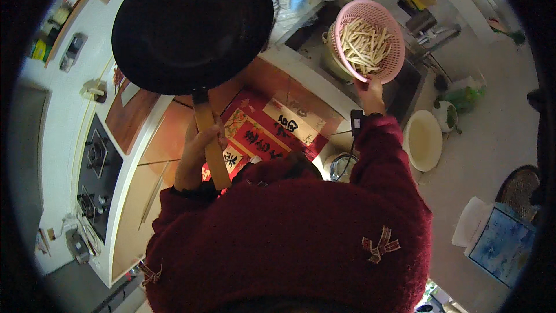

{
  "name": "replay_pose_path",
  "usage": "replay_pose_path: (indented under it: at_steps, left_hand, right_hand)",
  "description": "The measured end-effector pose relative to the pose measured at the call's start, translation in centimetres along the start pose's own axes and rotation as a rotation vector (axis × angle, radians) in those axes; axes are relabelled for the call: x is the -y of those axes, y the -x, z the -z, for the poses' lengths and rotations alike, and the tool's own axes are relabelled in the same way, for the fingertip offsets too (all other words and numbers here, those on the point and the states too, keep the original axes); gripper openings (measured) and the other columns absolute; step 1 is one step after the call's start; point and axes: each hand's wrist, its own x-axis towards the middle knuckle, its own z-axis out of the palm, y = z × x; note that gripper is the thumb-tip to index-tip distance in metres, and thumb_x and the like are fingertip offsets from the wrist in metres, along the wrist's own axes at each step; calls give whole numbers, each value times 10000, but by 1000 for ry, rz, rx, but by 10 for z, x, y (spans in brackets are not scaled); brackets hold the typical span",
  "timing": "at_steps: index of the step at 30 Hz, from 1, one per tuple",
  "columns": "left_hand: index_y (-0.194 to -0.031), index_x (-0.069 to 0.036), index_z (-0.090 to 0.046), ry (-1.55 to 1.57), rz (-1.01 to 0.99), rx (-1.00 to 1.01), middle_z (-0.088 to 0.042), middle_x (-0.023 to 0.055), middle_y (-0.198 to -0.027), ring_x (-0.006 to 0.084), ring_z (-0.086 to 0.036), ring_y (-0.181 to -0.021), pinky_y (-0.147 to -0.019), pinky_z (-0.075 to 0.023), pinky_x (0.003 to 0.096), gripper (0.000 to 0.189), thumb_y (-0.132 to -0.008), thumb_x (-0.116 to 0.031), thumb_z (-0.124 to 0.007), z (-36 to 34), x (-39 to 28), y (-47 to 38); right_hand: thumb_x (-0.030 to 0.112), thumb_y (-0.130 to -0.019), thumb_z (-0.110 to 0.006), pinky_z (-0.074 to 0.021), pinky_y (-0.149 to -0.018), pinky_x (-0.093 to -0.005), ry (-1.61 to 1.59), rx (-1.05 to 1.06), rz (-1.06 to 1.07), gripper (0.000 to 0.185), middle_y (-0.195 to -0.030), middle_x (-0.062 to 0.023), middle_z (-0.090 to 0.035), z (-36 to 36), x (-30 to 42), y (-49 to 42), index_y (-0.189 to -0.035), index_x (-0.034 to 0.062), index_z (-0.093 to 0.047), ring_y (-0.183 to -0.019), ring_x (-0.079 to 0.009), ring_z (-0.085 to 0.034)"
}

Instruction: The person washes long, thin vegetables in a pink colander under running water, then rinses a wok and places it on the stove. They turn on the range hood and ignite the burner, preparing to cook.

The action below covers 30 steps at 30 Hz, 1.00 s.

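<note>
My left hand [207, 141] grips the wooden handle of a large black wok [191, 30], which is raised at the upper left with its dark inside facing the camera. With my right hand [370, 95] I hold the near rim of a pink plastic colander [397, 52]. Pale, thin cut strips [365, 45] of food lie in the colander. It is over the sink [404, 91], tilted, with a pot or bowl partly hidden behind and beneath it; whether they touch is unclear.
A gas hob [97, 152] and wooden board [130, 117] are on the left counter. A faucet [438, 41] stands behind the sink. A cream basin [423, 140], potted plants and a tissue pack [501, 243] lie on the right. Below are a red patterned mat [260, 134] and a bin [342, 167].
</note>
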Motion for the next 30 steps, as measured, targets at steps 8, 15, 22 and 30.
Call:
replay_pose_path:
  at_steps: [8,15,22,30]
  left_hand:
    - [-985,-38,-423,52,-44,-11,-489,49,-711,118,-486,-520,-458,-418,246,297,-749,-145,-567,64,-22,28]
    - [-970,-23,-439,318,-67,-242,-485,53,-682,129,-482,-514,-460,-417,256,284,-743,-129,-572,128,-30,47]
    - [-1016,-35,-424,328,-207,-279,-451,39,-747,112,-455,-567,-462,-410,233,287,-777,-151,-533,218,-22,95]
    - [-1003,-44,-409,278,-279,-566,-418,27,-761,95,-430,-611,-481,-396,220,280,-784,-174,-526,240,-32,154]
  right_hand:
    - [82,-826,-445,-506,-678,-359,236,557,47,227,-873,-131,-582,15,49,44,-965,-78,-527,-789,-244,-586]
    - [43,-748,-462,-484,-831,-385,472,430,103,458,-1110,-135,-537,-56,87,178,-1199,-12,-396,-958,-261,-569]
    - [77,-755,-489,-418,-924,-376,633,792,-117,502,-1180,-152,-489,-157,11,234,-1232,-21,-366,-1042,-267,-523]
    - [121,-740,-481,-427,-888,-416,633,1041,-292,493,-1123,-159,-529,-274,-115,190,-1205,-24,-402,-1008,-286,-539]
